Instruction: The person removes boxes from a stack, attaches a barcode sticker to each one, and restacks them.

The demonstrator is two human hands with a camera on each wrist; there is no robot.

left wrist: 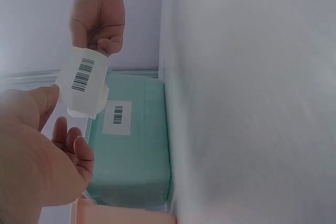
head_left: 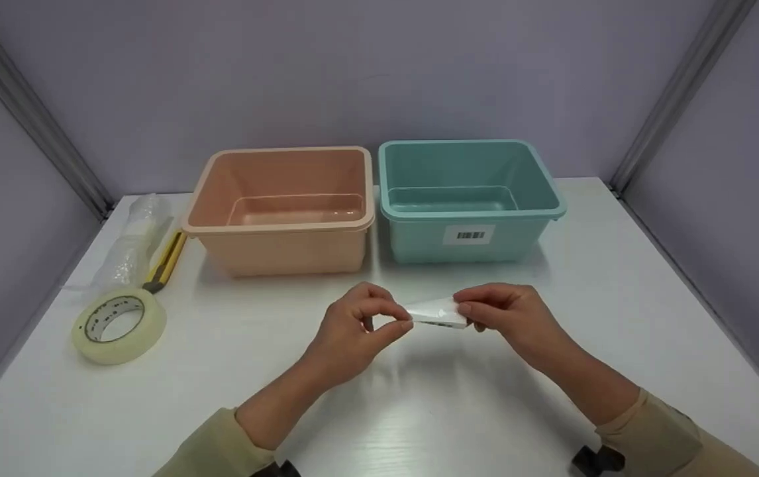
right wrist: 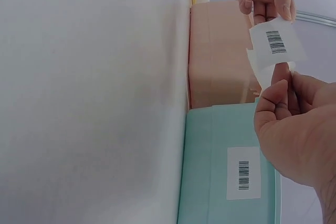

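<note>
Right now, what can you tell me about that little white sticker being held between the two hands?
The sticker is a small white rectangular label that looks like glossy paper, printed with a black barcode. It is held in the air above the white table, in front of the teal bin. The left hand and right hand each pinch one end. A second thin white layer shows behind it, seemingly backing paper partly peeled away.

Both hands, left hand (head_left: 353, 324) and right hand (head_left: 508, 315), pinch a white label (head_left: 438, 311) (probably peeling) before two bins.
</note>
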